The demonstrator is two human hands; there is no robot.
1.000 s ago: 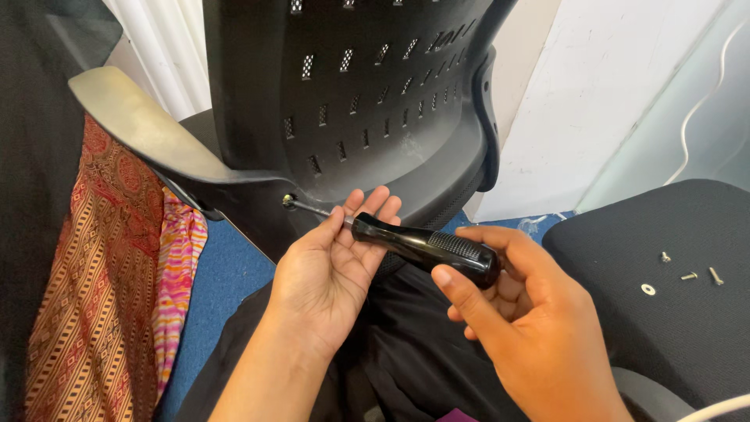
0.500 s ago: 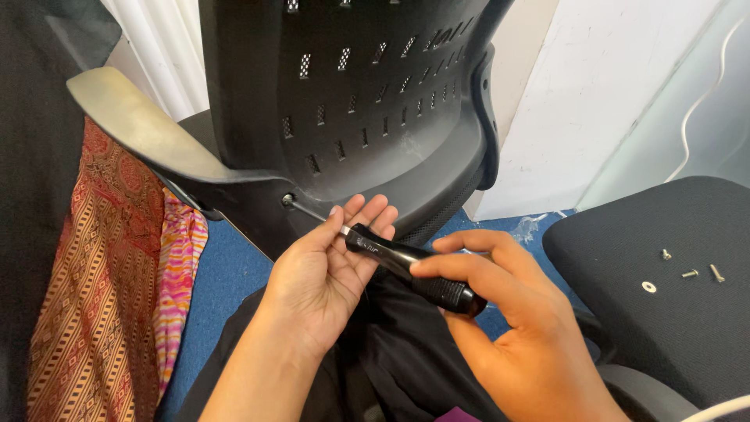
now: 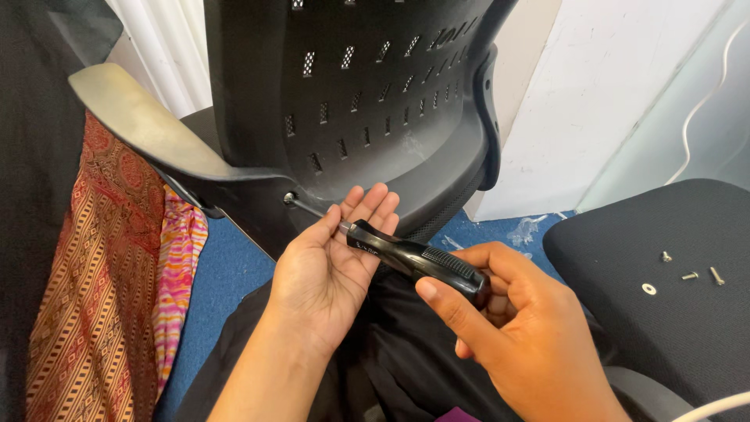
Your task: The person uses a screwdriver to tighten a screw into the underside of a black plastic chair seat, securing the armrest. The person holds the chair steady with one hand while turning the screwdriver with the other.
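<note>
Black screwdriver handle (image 3: 418, 262) sits gripped in the right hand (image 3: 516, 328), its front end resting across the spread left hand (image 3: 332, 270).

The black-handled screwdriver (image 3: 414, 262) lies tilted, its thin shaft reaching the bolt hole (image 3: 290, 198) under the chair's backrest.

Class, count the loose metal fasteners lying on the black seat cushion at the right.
4, all on the seat cushion: one small screw farthest back, a washer nearest, and two screws side by side at the right. Others may be hidden.
</note>
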